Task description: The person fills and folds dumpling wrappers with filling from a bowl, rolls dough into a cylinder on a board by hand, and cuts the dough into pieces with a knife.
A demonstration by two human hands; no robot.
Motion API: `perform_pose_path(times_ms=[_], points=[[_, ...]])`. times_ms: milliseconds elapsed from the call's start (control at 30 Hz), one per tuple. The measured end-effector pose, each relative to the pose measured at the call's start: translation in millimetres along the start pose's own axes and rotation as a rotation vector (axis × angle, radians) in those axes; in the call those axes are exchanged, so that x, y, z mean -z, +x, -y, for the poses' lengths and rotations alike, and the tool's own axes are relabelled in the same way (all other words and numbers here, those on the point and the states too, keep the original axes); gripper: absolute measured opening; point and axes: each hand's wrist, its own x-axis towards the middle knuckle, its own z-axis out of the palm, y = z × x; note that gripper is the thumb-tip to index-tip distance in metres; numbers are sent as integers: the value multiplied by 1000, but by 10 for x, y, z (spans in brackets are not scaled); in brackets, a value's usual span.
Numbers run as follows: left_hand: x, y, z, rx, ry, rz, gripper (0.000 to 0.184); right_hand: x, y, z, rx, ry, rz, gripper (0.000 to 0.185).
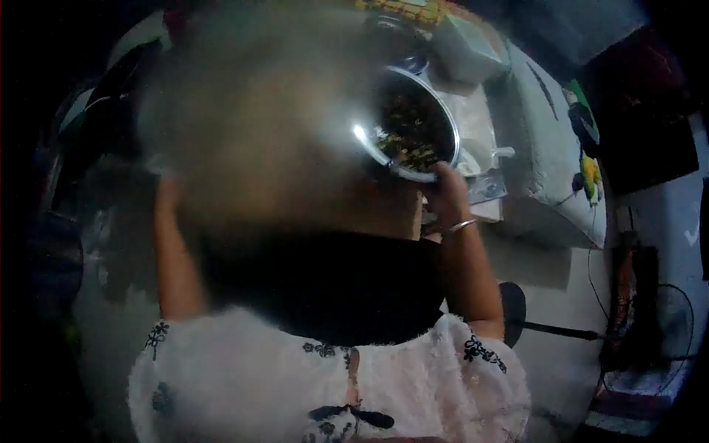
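A round metal-rimmed pan (413, 133) with dark, leafy-looking food in it lies right of centre, its left part lost behind a large blur. My right hand (448, 190), with a bangle at the wrist, has its fingers closed on the near right part of the rim. On the left, my forearm reaches up into the blur. Of my left hand (168, 193) only a smeared part shows, and its fingers are hidden.
A white cup with a handle (480, 155) stands right of the pan. Behind it is a pale box (467, 50). A light-coloured covered surface (550, 162) extends at the right, with a yellow and green item (589, 177) on its edge. Cables hang at the far right.
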Motion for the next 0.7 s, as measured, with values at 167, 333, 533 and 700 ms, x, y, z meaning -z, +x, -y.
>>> perform_pose_path(times_ms=[167,333,533,700], points=[[208,-190,59,156,-530,-4,49,57,286,576,219,-33,60,13],[374,-398,-231,233,-482,2,47,266,832,979,387,-40,-22,22],[433,-583,-286,295,-499,6,46,869,1635,1304,763,-839,-76,21],[491,-651,-354,338,-522,23,45,600,1726,1341,232,-8,-355,17]])
